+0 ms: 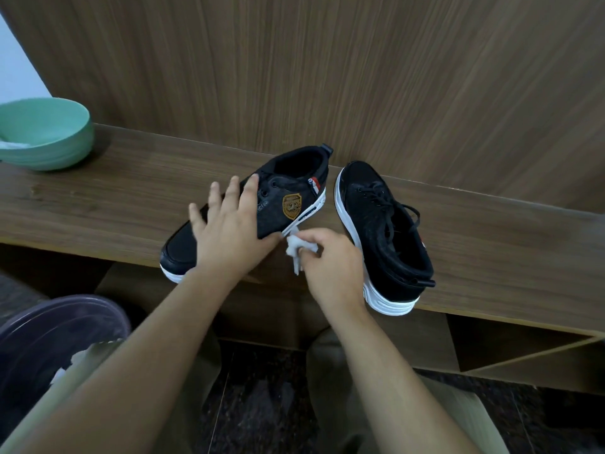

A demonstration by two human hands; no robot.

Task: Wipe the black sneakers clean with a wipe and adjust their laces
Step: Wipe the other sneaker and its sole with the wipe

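Wooden shelf point(114, 198) — sneaker point(294, 191) toe near-left

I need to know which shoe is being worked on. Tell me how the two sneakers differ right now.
The left sneaker is tipped so its side with the gold badge faces the camera; the right sneaker stands flat on its sole. The left hand presses the left sneaker while the right hand rubs a wipe on its sole edge; nothing touches the right sneaker. The left sneaker's toe points toward the person, the right's away. Both are black with white soles.

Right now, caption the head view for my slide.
Left hand steadies black sneaker with gold badge; right hand rubs crumpled white wipe along its sole.
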